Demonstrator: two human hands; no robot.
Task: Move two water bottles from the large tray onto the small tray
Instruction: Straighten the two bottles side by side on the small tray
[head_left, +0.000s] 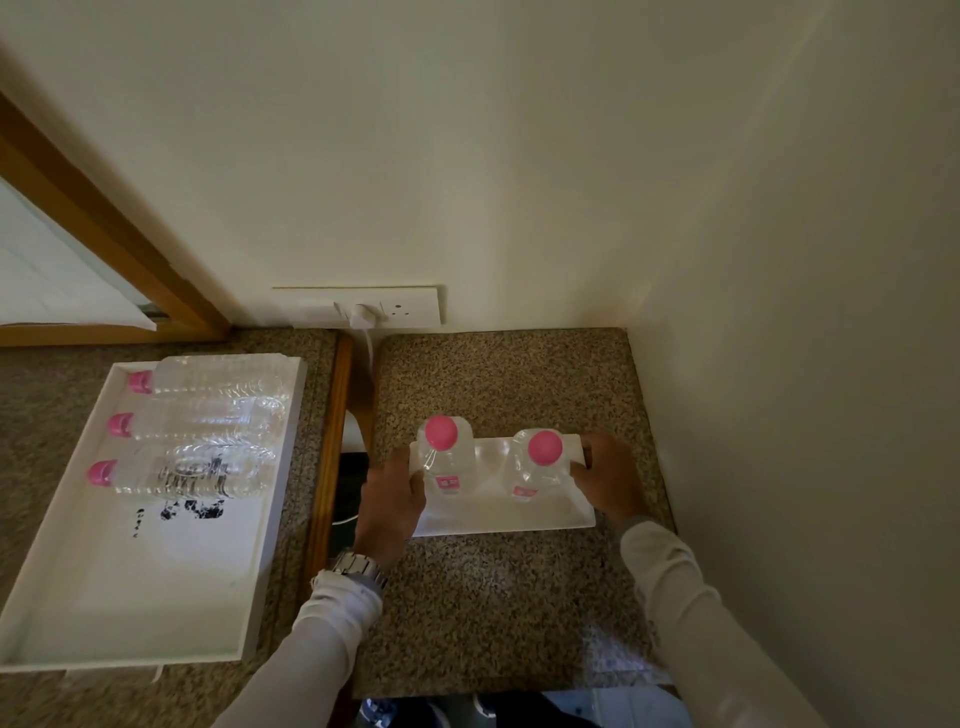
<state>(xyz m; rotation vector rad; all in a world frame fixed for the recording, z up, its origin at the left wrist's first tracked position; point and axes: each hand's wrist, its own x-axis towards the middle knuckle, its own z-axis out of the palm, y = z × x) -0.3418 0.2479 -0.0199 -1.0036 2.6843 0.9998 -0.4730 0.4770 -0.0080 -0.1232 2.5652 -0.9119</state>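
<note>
Two clear water bottles with pink caps stand upright on the small white tray (493, 515): the left bottle (442, 467) and the right bottle (535, 470). My left hand (390, 501) grips the tray's left end, thumb beside the left bottle. At the tray's right end my right hand (609, 480) holds on, fingers curled over the far corner next to the right bottle. On the left, the large white tray (156, 582) holds three more bottles (195, 423) lying on their sides, caps pointing left.
Both trays rest on speckled stone counters split by a wooden strip (332, 447) and a dark gap. A wall socket with a white plug (359, 313) and cable sits behind. Walls close in behind and on the right. A wooden frame (109, 218) runs at the far left.
</note>
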